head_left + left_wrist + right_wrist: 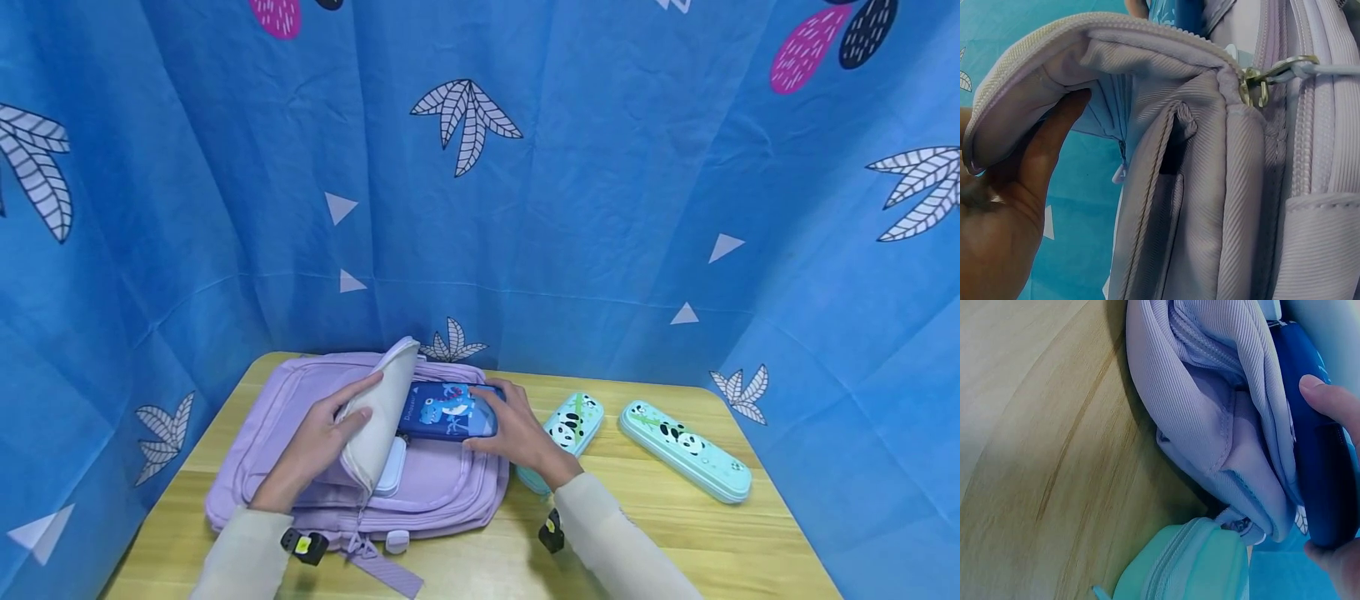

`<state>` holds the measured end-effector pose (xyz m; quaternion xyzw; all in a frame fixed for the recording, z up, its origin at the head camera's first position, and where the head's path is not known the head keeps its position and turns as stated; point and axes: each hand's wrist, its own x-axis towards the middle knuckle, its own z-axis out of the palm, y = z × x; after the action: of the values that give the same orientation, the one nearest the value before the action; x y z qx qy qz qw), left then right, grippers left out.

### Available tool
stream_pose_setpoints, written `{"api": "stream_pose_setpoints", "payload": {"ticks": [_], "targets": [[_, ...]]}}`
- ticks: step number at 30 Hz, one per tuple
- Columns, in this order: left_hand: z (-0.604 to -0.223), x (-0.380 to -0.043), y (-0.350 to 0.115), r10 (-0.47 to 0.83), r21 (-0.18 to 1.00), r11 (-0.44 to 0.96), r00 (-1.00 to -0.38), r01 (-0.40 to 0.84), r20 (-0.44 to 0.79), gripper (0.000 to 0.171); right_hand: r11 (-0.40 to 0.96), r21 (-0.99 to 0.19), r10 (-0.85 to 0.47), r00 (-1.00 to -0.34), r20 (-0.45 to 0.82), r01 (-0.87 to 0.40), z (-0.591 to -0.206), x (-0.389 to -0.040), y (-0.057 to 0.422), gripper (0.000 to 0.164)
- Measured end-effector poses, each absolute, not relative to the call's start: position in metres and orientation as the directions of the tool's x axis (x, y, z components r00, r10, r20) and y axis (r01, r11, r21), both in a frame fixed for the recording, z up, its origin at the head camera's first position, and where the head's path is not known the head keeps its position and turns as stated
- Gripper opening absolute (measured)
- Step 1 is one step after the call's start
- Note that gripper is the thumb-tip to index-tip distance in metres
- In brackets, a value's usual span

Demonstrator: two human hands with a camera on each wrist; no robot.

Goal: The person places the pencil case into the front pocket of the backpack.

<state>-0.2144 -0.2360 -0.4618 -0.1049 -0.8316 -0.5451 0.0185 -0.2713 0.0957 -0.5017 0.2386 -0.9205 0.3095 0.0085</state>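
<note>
A lilac backpack [315, 375] lies on the table with its front pocket flap [382, 408] lifted, the pale lining showing. My left hand [318, 442] holds that flap up by its edge, thumb on the lining side; the left wrist view shows the zipped rim curving over the hand [1016, 187]. In my right hand [517, 425] is a dark blue pencil case [450, 410] with a dinosaur print, gripped by its right end. Its left end lies at the pocket opening, partly behind the flap. A small pale blue item [392, 468] sits inside the pocket, mostly covered.
Right of the backpack lie two mint green panda pencil cases, the nearer one [588, 412] partly behind my right hand and the other case [686, 450] farther right. A lilac strap [386, 573] trails toward the front. Blue curtain [562, 208] surrounds the wooden table [750, 550].
</note>
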Motion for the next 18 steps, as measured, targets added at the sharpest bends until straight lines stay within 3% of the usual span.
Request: {"api": "stream_pose_setpoints", "payload": {"ticks": [18], "targets": [[-0.4614,-0.2149,-0.2365,0.165,0.907,0.372,-0.975,0.199,0.146,0.054,0.707,-0.553,-0.437,-0.887,0.147,-0.44,-0.5005,-0.2757,0.0852,0.089]]}}
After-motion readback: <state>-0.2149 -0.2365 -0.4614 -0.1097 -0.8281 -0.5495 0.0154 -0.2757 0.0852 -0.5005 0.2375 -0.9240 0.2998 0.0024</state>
